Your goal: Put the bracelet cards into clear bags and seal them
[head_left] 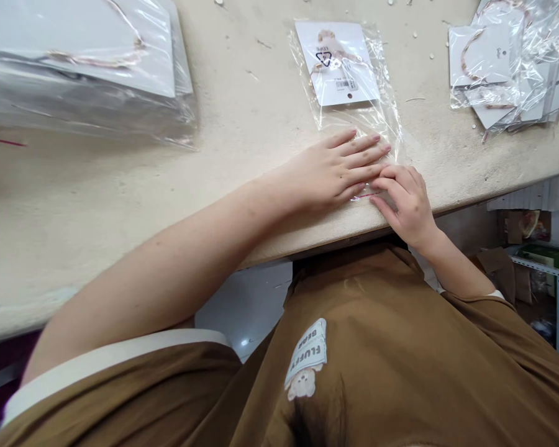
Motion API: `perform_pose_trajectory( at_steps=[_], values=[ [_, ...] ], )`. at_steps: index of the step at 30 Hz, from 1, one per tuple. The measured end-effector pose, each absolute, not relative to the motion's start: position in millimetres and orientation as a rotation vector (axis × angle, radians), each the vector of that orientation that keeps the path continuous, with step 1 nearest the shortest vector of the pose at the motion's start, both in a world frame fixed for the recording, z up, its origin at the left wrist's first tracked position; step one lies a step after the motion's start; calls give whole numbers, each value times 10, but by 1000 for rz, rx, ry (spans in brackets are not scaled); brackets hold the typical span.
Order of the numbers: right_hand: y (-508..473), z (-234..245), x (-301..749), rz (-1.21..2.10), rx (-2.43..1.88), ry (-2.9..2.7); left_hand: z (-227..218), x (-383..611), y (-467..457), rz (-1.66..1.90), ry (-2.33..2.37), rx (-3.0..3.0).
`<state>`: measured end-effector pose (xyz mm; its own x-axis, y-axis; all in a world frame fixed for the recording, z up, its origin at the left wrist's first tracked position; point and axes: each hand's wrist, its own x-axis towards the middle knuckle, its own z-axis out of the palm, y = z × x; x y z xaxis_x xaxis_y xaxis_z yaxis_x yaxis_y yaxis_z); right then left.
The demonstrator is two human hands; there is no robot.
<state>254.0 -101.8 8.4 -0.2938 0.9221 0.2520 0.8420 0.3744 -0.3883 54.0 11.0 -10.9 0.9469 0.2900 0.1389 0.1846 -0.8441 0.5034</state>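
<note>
Brown T-shirt [400, 323], pale trim at the sleeves, chest patch [307, 354] lettered FLUFFY BEAR: nearest the camera, below the near edge of the worktop [233, 81]. Clear plastic bag [386, 121], one: flat on the worktop, long axis running from the near edge away from the person, its far end set slightly leftward. White card [323, 87], one: inside the far part of the bag, straight beyond both hands, with barcode, punched hole and a beaded strand; an LDPE recycling mark shows over it. Left hand [345, 164]: palm down, fingers outstretched and a little apart, laid crosswise over the bag's near part, fingertips toward the right; of the two, nearer the card, clear of it. Right hand [403, 198]: at the bag's near end, just inside the near edge, fingers bent, fingertips meeting those of the left; whether it pinches any film cannot be told. Thin red line [367, 195]: between the two hands, at the bag's near end, parallel to the near edge. Large bagged pack [97, 81]: left, well apart. Carded strands in bags [512, 74], piled: toward the right edge.
</note>
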Motion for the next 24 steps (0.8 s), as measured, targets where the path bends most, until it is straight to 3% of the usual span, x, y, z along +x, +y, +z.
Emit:
perform_pose_trajectory(
  at_steps=[12, 24],
  values=[
    [-1046, 99, 2519, 173, -1517, -2230, -81, 538, 100, 284, 371, 2551],
    [-1145, 53, 2644, 341, -1478, -2060, 82, 467, 88, 429, 395, 2549]
  ],
)
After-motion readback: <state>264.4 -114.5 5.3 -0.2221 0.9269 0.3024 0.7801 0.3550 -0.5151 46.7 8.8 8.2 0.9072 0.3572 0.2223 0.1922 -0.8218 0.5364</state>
